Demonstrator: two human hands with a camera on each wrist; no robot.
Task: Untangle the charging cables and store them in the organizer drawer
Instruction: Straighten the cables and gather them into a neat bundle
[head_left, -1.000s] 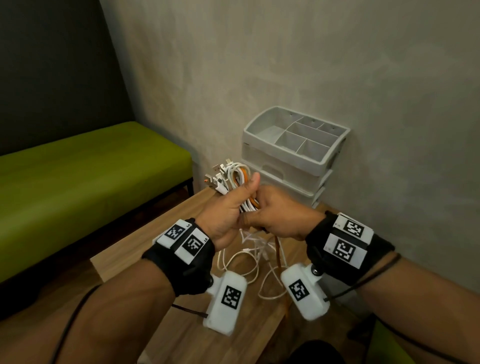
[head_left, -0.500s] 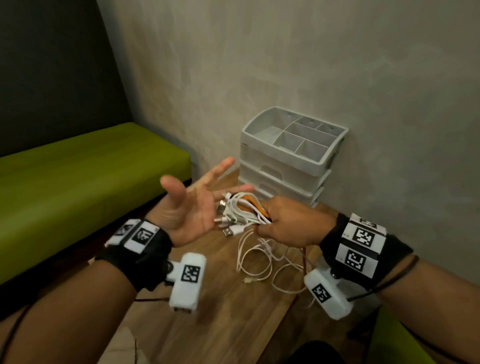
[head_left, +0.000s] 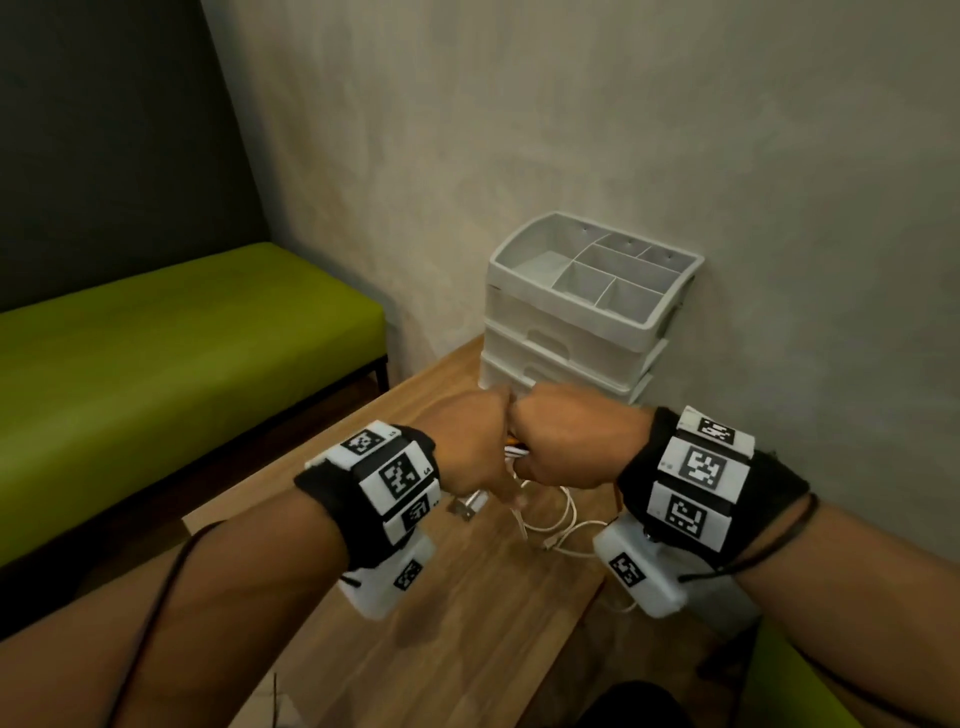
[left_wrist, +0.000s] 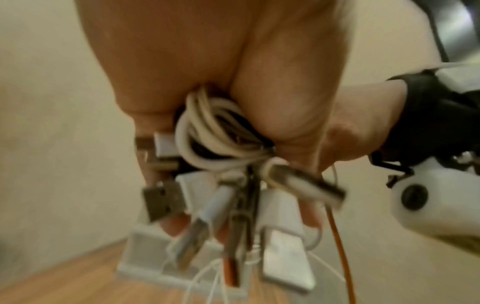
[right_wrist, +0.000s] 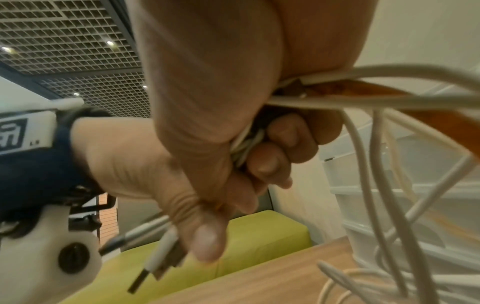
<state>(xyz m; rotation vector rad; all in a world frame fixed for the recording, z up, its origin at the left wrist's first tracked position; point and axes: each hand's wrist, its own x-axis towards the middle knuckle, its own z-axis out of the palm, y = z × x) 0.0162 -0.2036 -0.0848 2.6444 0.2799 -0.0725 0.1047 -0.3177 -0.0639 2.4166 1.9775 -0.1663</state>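
Both fists meet knuckle to knuckle over the wooden table (head_left: 467, 623), just in front of the grey organizer (head_left: 587, 312). My left hand (head_left: 475, 441) grips the plug end of a bundle of white and orange charging cables (head_left: 550, 514); USB plugs (left_wrist: 163, 202) hang below its fingers in the left wrist view. My right hand (head_left: 566, 436) grips the same cable bundle (right_wrist: 363, 102) beside it. Loose white loops (right_wrist: 389, 277) trail down from that hand onto the table. The organizer's drawers (head_left: 550, 348) are closed.
The organizer stands against the grey wall (head_left: 675, 130) at the table's far edge, its top tray (head_left: 597, 270) divided into empty compartments. A green bench (head_left: 156, 353) runs along the left, beyond the table's left edge.
My left hand, open and apart half a second ago, has come back and closed on the plug end of the bundle. Both hands now sit lower and closer to the organizer.
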